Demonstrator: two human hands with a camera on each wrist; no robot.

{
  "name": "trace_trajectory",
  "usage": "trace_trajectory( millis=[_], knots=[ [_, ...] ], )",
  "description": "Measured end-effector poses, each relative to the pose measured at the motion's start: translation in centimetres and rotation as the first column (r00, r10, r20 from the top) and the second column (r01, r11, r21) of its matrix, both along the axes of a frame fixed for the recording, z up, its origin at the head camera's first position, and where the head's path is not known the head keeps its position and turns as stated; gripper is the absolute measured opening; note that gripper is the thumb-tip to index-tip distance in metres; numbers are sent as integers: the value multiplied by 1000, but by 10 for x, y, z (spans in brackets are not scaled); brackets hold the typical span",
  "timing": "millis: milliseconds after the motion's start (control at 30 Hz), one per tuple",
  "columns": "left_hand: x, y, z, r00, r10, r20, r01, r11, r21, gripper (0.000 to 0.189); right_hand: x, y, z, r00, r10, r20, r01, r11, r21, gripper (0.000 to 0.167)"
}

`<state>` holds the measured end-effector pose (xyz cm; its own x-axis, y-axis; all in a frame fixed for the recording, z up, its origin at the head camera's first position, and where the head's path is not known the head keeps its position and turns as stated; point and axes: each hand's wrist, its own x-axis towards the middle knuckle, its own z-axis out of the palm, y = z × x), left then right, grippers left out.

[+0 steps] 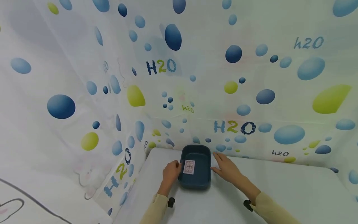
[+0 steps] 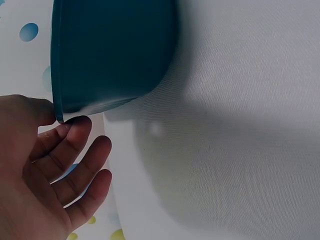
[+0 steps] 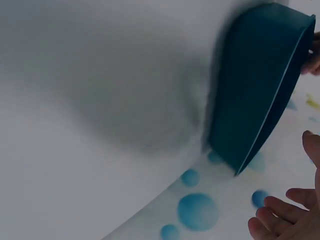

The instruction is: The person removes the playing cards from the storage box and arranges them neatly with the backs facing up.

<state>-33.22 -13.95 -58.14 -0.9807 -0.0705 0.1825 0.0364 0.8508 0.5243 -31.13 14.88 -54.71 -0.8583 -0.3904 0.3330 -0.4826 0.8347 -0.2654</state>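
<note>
A dark blue rectangular plastic basin [image 1: 202, 174] stands on the white table near its back edge. Inside it, toward the left, a red-and-white patterned playing card [image 1: 189, 167] lies back up. My left hand [image 1: 171, 170] pinches the basin's left rim; in the left wrist view its thumb [image 2: 42, 111] and index finger meet at the rim, while the other fingers are loosely bent. On the opposite side my right hand [image 1: 227, 168] is held close beside the basin's right wall, fingers extended and holding nothing. The right wrist view shows those fingers [image 3: 280, 210] apart from the basin.
A white curtain-like sheet [image 1: 207, 102] printed with blue and green drops and H2O lettering rises behind the table and along its left. The white tabletop [image 1: 279, 186] extends far to the right. A dark wrist device [image 1: 171, 202] shows under the left sleeve.
</note>
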Motion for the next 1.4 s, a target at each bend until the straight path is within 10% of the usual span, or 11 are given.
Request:
trace_trajectory(
  millis=[400, 667, 1067, 1400],
  knots=[
    [1, -2, -3, 1000, -12, -8, 12, 1000, 9, 29, -51, -94, -10, 985, 49, 164, -68, 991, 113, 68],
    [3, -3, -2, 999, -35, -34, 34, 999, -12, 28, -65, -125, -12, 926, -26, 376, -49, 981, 189, 75],
    [3, 1, -3, 998, -49, -44, 48, 999, -20, 29, -73, -127, -26, 898, -80, 433, -29, 971, 239, 75],
    [1, -4, -2, 998, -50, -39, 49, 998, -36, 28, -79, -127, -37, 942, -53, 331, -9, 983, 183, 79]
  ],
)
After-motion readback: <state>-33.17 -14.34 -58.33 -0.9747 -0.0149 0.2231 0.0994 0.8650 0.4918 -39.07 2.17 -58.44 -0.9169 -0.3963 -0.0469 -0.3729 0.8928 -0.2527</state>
